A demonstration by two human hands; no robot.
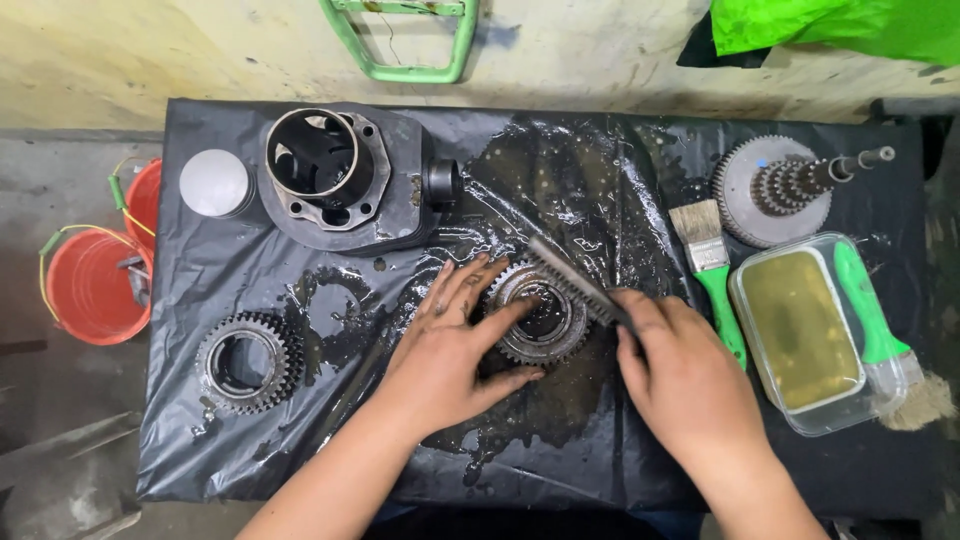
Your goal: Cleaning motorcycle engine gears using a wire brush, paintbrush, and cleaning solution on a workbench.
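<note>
Both forearms come up from the bottom edge toward me, and I see my left hand [450, 350] spread flat on the wet black plastic sheet [600, 180] that covers the table. Its fingers are splayed wide, not closed round anything; the fingertips and thumb press against the left rim of a toothed steel gear [540, 315] lying flat in a pool of oily liquid at the middle of the sheet. My right hand [680, 370] has its grip closed on the handle of a dark bristle brush [572, 280], which slants up and left across the top of that gear, bristles touching the teeth.

Left of the gear, well apart, lies a second gear ring [250, 360]. Above it stands a dark engine cylinder [340, 180] with its bore facing up, and just beside that a pale round piston [215, 183]. On the right side I see a paintbrush [712, 270] with a green handle, a clear tub [800, 330] of yellowish fluid, another green-handled brush [875, 330] lying along the tub's far edge, and a geared shaft cluster [785, 188] near the top corner. Two red buckets [95, 285] sit on the floor off the table's left end.
</note>
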